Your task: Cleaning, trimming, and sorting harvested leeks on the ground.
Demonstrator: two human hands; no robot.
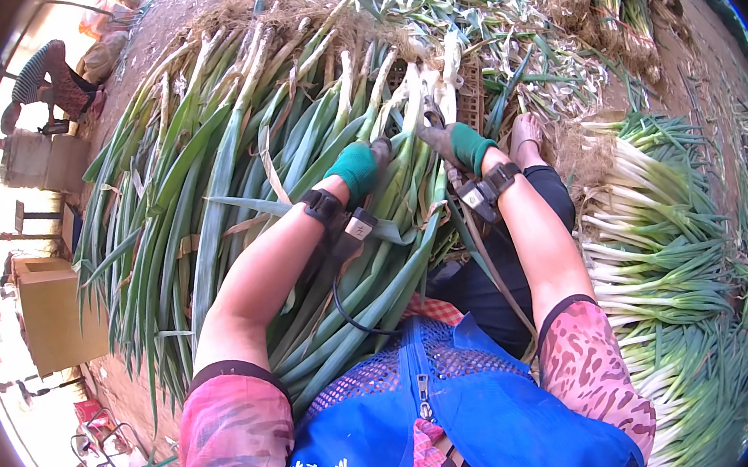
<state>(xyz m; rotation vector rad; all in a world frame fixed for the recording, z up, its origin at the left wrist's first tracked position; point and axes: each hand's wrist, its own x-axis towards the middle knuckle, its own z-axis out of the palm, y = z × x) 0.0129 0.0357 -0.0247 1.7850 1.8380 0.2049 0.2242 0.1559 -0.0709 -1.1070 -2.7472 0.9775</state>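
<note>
A large heap of long green onions, roots and soil still on them, lies before me and to my left. My left hand, in a green and dark glove, rests at the stalks near the middle; its fingers are blurred, and its hold is unclear. My right hand, gloved alike, is around a dark hose-like tool with a hanging tube. White onion stems stand close to the tool's end. Behind them shows a brown plastic crate.
Cleaned green onions lie in rows at my right. Tied bunches stand at the upper right, near scattered peelings. A bare foot is beside the crate. Another person bends at the upper left, above a cardboard box.
</note>
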